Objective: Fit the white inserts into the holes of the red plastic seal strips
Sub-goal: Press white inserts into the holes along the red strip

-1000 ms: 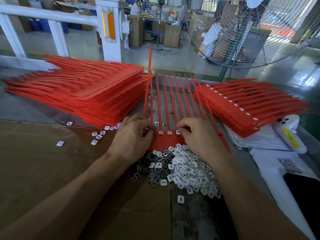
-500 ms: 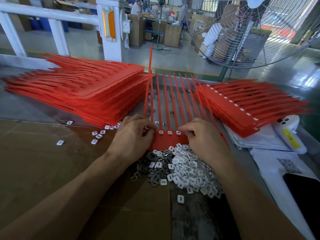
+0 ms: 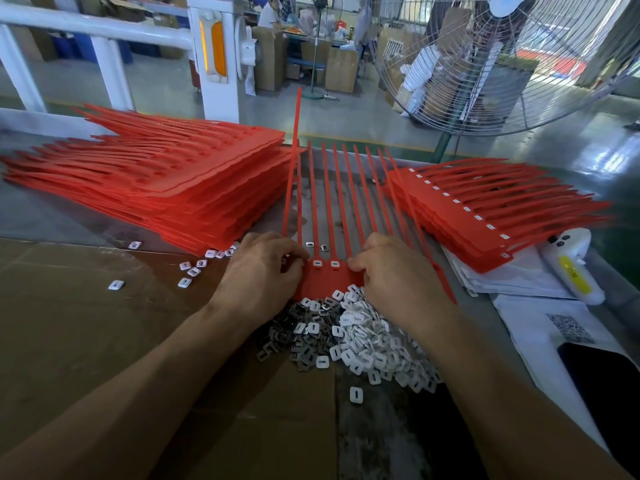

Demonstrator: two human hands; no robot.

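Observation:
A red seal strip sheet lies flat in front of me, its thin tails fanning away toward the far table edge. Two white inserts sit in holes along its head between my hands. My left hand presses fingertips on the sheet's left end. My right hand has its fingertips curled on the right end; whatever is under them is hidden. A heap of loose white inserts mixed with grey metal clips lies just below the sheet.
A tall stack of red sheets without inserts lies on the left; a stack with fitted inserts on the right. Stray inserts dot the cardboard. White papers, a white device and a dark phone lie right. A big fan stands behind.
My right hand has shifted left along the sheet's head and now covers the third fitted insert. My left hand has stayed in place.

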